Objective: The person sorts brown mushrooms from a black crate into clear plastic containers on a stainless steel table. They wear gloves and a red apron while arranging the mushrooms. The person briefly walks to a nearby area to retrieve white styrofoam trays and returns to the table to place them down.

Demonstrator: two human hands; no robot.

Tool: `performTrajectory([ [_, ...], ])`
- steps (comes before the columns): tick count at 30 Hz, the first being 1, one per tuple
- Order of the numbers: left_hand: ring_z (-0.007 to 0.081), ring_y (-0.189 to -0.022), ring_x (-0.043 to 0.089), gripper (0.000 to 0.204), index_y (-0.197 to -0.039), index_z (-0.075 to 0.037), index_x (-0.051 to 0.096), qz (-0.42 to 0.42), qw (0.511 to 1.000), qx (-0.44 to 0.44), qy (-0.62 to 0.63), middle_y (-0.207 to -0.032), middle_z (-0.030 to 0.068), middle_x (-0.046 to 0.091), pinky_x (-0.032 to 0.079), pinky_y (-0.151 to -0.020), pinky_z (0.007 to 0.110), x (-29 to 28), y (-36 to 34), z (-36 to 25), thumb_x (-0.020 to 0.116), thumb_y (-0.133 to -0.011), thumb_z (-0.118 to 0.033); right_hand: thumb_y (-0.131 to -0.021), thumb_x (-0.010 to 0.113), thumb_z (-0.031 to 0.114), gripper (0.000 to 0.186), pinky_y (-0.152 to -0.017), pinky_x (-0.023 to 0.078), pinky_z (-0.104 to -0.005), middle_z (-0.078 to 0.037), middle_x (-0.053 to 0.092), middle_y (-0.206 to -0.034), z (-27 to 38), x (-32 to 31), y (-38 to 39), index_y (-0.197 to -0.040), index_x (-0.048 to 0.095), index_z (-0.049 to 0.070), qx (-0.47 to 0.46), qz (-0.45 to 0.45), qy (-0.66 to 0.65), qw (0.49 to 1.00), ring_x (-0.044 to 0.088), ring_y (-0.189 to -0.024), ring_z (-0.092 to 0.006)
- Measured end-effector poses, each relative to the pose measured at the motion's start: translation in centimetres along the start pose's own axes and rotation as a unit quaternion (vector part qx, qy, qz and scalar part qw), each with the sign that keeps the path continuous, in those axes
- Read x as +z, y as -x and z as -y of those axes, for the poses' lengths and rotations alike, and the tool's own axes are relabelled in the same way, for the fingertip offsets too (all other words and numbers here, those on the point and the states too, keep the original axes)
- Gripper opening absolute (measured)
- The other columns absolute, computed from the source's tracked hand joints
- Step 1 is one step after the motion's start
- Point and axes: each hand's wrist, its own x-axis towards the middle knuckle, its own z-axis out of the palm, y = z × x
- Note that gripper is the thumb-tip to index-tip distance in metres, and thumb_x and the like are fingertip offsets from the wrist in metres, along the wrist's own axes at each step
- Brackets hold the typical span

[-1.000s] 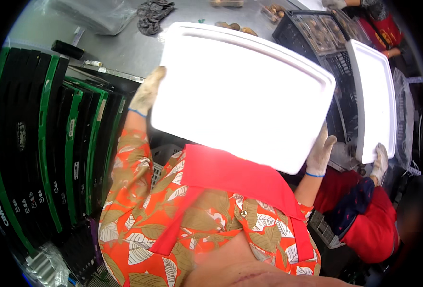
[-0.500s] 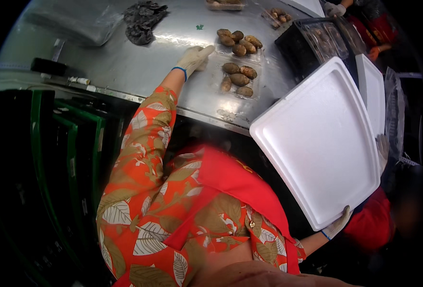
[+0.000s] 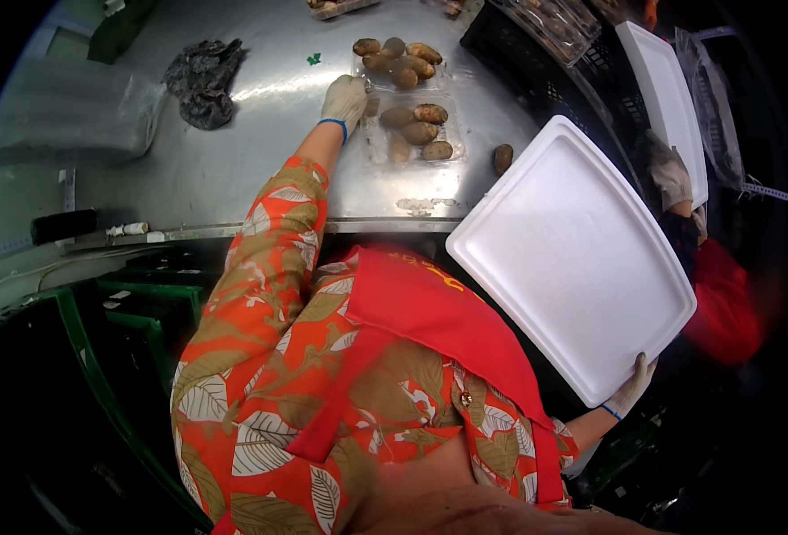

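Note:
My left hand (image 3: 345,101), in a white knit glove with a blue cuff, reaches over the metal table to the left edge of two clear plastic boxes. Its fingers are curled; what they hold, if anything, is hidden. The near clear box (image 3: 382,153) contains several brown potato-like tubers (image 3: 420,133). Just beyond it, the far box carries more brown tubers (image 3: 422,53). Low on the right, my gloved right hand (image 3: 627,392) grips the bottom corner of a large white foam lid (image 3: 581,259), which is tilted, its recessed face showing.
One loose tuber (image 3: 503,159) lies beside the lid on the metal table (image 3: 269,134). A crumpled black bag (image 3: 205,85) and clear plastic sheeting (image 3: 73,116) are to the left. A black crate (image 3: 536,67) is at far right, near another person's gloved hand (image 3: 670,174) and white foam piece (image 3: 666,98).
The view has turned. My left hand's extended finger is now curled in at the boxes. The foam lid sits farther from the crate, and a loose tuber shows beside it. The other person's hand has shifted upward.

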Motion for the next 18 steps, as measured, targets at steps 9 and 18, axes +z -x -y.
performTrajectory([
  [9, 0.0264, -0.086, 0.062, 0.035, -0.104, 0.003, 0.061, -0.095, 0.954, -0.006, 0.283, -0.095, 0.0153, 0.063, 0.049, -0.076, 0.035, -0.8, -0.5, 4.0, 0.042, -0.096, -0.026, -0.082, 0.068, 0.026, 0.073, -0.092, 0.046, -0.0339, -0.018, 0.055, -0.122, 2.2, 4.9, -1.8, -0.141, 0.035, -0.003, -0.007, 0.040, 0.029, 0.999, 0.056, -0.106, -0.0252],
  [18, 0.0214, -0.081, 0.063, 0.030, -0.102, 0.001, 0.058, -0.075, 0.812, -0.136, 0.563, -0.090, 0.0137, 0.063, 0.050, -0.068, 0.034, -7.7, 3.6, 3.8, 0.043, -0.097, -0.025, -0.084, 0.065, 0.022, 0.068, -0.096, 0.042, -0.0316, -0.018, 0.055, -0.124, 5.4, 10.3, -0.5, -0.139, 0.037, -0.007, -0.047, 0.090, 0.052, 0.993, 0.055, -0.108, -0.0236],
])
